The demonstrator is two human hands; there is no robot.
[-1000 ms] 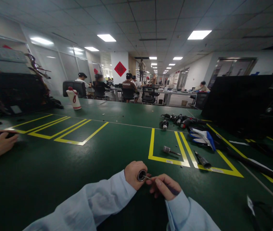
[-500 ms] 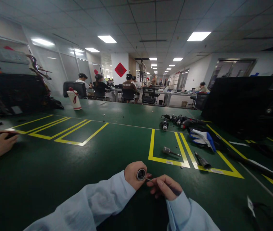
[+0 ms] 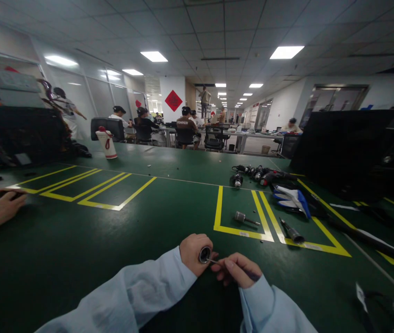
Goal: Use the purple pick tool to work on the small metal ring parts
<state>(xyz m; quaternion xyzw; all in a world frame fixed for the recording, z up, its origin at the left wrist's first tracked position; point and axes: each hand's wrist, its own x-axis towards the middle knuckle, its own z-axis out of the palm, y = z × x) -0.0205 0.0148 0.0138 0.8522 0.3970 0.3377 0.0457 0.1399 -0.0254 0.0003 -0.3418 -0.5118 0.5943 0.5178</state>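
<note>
Low in the middle of the view, my left hand [image 3: 193, 253] is closed around a hollow cylindrical metal part [image 3: 204, 254], its open end turned toward me. My right hand [image 3: 240, 269] pinches a slim metal tool [image 3: 212, 261]. The tool's tip meets the rim or inside of the cylinder; which one I cannot tell. Something dark, perhaps its handle, shows under my right palm. Beyond my hands a metal part with a thin shaft [image 3: 246, 218] lies inside a yellow tape outline, and a dark conical metal part [image 3: 292, 231] lies to its right.
White-and-blue gloves [image 3: 291, 201] and a cluster of dark tools [image 3: 257, 175] lie at the right. A white tumbler [image 3: 106, 143] stands at the back left. Another person's hands [image 3: 0, 208] are at the left edge. Pliers-like handles [image 3: 365, 300] lie near right.
Both hands stay in nearly the same place. The cylinder's open end and the tool have shifted very slightly. A person in a striped top has come into view at the far left.
</note>
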